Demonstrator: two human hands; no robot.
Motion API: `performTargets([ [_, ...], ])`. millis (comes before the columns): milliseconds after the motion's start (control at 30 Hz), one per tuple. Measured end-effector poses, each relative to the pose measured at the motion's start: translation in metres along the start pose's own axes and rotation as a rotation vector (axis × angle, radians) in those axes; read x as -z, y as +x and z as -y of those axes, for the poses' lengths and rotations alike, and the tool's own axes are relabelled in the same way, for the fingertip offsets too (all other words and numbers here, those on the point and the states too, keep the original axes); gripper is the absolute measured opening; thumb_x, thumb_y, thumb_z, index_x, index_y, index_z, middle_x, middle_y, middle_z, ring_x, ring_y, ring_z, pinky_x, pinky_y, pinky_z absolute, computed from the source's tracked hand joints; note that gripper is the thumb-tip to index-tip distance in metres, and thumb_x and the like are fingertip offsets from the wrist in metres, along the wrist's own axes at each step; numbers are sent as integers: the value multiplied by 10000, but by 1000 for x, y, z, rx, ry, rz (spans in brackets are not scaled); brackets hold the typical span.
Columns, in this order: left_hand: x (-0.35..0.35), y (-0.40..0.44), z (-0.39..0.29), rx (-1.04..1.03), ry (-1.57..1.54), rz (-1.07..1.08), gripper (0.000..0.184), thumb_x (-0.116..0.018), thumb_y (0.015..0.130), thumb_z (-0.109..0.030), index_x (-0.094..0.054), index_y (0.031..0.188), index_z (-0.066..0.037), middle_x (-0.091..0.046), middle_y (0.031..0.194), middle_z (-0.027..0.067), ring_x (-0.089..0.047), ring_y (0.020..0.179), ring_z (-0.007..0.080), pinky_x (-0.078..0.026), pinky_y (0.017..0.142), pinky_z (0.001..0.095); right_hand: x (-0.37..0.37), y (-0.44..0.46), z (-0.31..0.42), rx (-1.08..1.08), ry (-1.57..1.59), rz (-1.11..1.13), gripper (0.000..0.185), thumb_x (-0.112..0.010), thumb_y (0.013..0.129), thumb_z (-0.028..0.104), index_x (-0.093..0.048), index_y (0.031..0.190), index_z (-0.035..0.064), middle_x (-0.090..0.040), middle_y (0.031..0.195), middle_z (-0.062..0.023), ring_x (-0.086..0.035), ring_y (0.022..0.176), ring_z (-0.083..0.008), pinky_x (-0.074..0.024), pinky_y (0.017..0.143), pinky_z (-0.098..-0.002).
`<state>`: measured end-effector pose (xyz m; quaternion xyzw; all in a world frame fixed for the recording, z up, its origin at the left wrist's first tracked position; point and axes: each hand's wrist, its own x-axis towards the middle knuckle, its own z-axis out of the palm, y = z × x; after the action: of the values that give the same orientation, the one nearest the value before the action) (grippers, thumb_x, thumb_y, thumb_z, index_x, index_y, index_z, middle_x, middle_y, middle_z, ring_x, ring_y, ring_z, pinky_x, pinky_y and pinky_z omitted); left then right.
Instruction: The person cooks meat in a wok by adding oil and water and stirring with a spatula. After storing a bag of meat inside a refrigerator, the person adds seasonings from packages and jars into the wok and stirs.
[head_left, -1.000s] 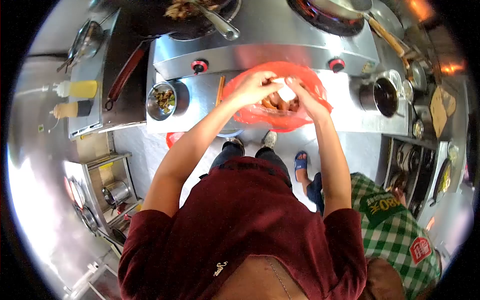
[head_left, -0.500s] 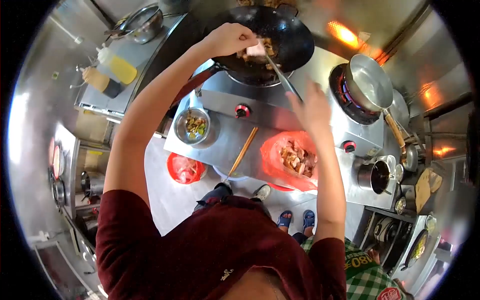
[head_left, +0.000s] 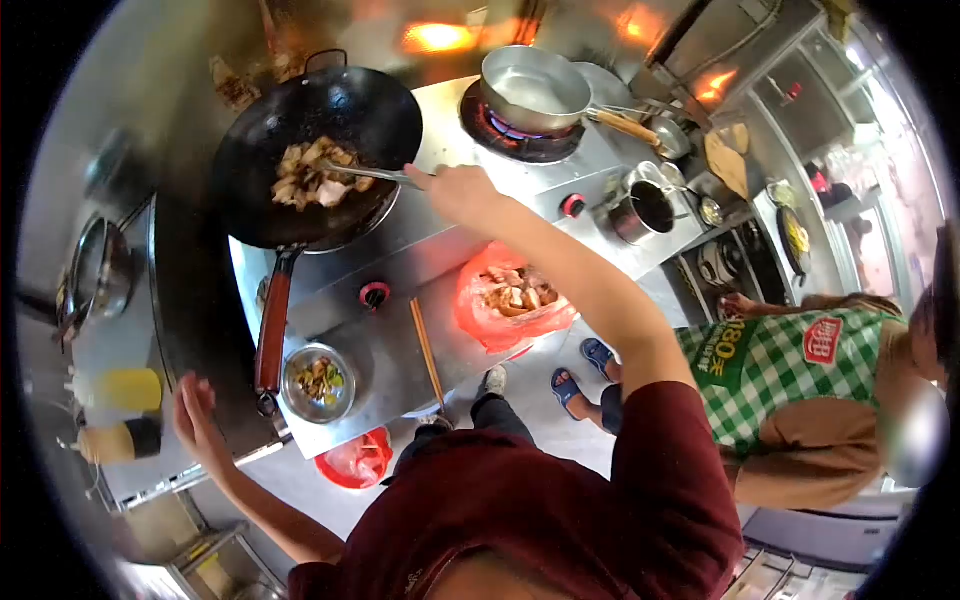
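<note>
My right hand [head_left: 462,195] is closed around the handle of a metal wok spatula [head_left: 375,174]. The spatula's far end lies among browned meat pieces [head_left: 300,175] in a black wok [head_left: 385,115], which sits on the left burner. One paler piece [head_left: 332,193] lies near the spatula tip. My left hand [head_left: 200,425], its fingers extended and nothing seen in it, is left of the wok's red-brown handle [head_left: 273,330]. A yellow squeeze bottle [head_left: 130,390] and a bottle with dark contents [head_left: 120,440] are just beyond those fingers.
A metal pan [head_left: 535,90] sits over a lit burner. On the counter are a red bag of meat chunks [head_left: 475,320], chopsticks [head_left: 427,350], a metal bowl of seasonings [head_left: 318,384] and a pot of dark liquid [head_left: 640,212]. A person in a green checked apron [head_left: 765,355] stands at right.
My left hand has left the wok and moved down toward the bottles. My right hand, blurred beside the spatula before, now grips its handle. The view has swung right.
</note>
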<state>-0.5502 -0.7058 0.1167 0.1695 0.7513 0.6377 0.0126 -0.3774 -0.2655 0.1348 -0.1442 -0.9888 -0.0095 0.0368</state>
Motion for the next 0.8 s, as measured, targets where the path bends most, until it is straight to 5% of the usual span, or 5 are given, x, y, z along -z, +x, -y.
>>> performTargets([
  [167, 18, -23, 36, 158, -83, -80, 304, -502, 886, -285, -591, 1017, -25, -603, 813, 33, -540, 717, 69, -441, 661, 188, 57, -58, -13, -164, -33, 47, 494, -444, 745, 63, -449, 1233, 138, -578, 762, -169, -590, 675, -335, -480, 608, -428],
  [567, -5, -58, 24, 207, -121, -127, 272, -463, 906, -242, -596, 961, -11, -600, 792, 35, -536, 689, 68, -436, 649, 186, 36, -8, 9, -11, -71, 68, 474, -462, 714, 93, -492, 1185, 141, -586, 730, -175, -588, 689, -315, -459, 601, -453],
  [800, 2, -78, 39, 278, -28, -177, 284, -456, 906, -254, -598, 948, -10, -591, 763, 32, -517, 675, 68, -424, 621, 188, 100, -40, 2, 23, -81, 84, 412, -466, 705, 86, -549, 1107, 123, -585, 706, -174, -584, 678, -335, -450, 607, -453],
])
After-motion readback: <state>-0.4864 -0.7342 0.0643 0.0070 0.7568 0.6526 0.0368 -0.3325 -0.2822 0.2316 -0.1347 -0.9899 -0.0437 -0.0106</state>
